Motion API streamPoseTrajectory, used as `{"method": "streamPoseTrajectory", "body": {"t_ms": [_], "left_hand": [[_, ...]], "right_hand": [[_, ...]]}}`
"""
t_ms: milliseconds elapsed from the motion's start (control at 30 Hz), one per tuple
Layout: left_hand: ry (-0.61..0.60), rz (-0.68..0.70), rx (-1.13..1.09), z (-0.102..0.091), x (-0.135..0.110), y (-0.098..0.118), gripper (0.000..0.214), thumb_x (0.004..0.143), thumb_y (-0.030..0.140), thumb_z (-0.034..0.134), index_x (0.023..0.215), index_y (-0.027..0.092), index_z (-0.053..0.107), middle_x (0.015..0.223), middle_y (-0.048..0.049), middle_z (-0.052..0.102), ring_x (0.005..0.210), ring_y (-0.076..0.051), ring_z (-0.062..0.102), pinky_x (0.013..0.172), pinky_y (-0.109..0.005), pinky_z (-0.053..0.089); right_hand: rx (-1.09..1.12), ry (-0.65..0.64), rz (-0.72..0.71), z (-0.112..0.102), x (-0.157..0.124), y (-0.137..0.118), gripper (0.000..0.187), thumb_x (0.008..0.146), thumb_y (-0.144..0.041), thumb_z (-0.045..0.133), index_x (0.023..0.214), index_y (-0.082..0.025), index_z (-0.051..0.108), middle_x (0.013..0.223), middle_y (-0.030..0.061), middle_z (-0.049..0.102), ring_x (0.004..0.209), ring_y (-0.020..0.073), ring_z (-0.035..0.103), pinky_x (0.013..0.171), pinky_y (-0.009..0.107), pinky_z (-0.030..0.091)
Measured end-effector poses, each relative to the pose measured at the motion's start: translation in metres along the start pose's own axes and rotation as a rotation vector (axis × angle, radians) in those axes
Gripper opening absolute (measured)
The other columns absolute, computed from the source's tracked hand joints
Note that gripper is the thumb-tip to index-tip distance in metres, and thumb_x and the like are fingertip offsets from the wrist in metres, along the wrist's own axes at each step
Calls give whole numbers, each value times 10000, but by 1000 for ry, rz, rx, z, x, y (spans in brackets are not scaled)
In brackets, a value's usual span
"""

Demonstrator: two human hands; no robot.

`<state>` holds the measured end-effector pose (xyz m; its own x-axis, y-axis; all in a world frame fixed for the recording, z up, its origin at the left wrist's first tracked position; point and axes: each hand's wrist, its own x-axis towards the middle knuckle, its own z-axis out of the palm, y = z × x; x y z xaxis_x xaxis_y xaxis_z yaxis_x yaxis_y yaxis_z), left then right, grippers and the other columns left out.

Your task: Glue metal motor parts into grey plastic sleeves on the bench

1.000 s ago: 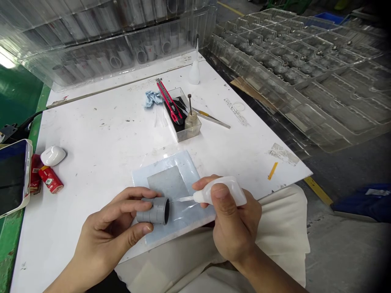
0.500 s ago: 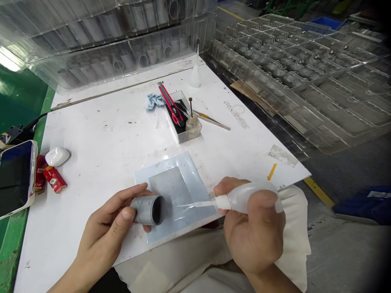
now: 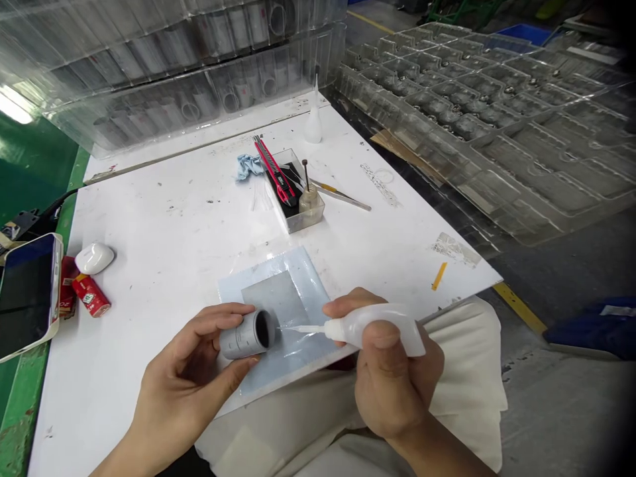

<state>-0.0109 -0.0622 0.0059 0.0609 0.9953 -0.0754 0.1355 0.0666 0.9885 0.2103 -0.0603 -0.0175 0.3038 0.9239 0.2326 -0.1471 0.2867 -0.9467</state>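
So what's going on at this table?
A seated person holds a grey plastic pipe fitting in their left hand, its open end turned toward a white squeeze bottle gripped in their right hand. The bottle's thin nozzle points at that opening, its tip close to the rim. Both are above a pale blue sheet on a white table.

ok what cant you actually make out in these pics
All from the head view:
Squeeze bottle: liquid level, partly hidden by the right hand.
Grey pipe coupling: bore too dark to see into; underside hidden by the left hand.
Phone: cut off by the left edge.
Red packet: label too small to read.
Small glass jar: contents too small to tell.
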Motion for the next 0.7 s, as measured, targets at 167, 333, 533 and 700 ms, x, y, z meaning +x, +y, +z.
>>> {"method": "streamPoseTrajectory", "body": {"t_ms": [167, 333, 533, 700], "left_hand": [[-61, 92, 135, -5, 0, -6, 346, 939, 92, 771, 1178, 340, 743, 1307, -22, 716, 1271, -187, 641, 945, -195, 588], [-134, 137, 207, -10, 1, -8, 384, 958, 66, 732, 1216, 349, 706, 1327, -8, 699, 1288, -156, 636, 968, -168, 581], [-144, 142, 216, -10, 2, -7, 381, 966, 56, 713, 1224, 336, 702, 1328, -9, 697, 1282, -140, 644, 978, -143, 586], [-152, 145, 191, -10, 3, -7, 388, 966, 45, 709, 1226, 333, 703, 1331, -14, 693, 1289, -137, 640, 966, -136, 582]], "right_hand": [[-9, -9, -51, 2, 1, 6, 196, 1041, -333, 643, 1045, -270, 829, 932, 32, 769, 772, 177, 658, 628, 336, 478], [-55, -35, -75, 6, 5, 6, 180, 1024, -334, 666, 995, -240, 817, 887, 17, 763, 780, 165, 673, 637, 320, 494], [-72, -65, -72, 8, 8, 3, 192, 1029, -363, 666, 978, -235, 800, 849, -4, 751, 758, 149, 670, 646, 310, 510], [-70, -57, -64, 7, 6, 5, 185, 1021, -354, 673, 980, -232, 807, 853, 5, 750, 762, 155, 674, 632, 316, 498]]}}
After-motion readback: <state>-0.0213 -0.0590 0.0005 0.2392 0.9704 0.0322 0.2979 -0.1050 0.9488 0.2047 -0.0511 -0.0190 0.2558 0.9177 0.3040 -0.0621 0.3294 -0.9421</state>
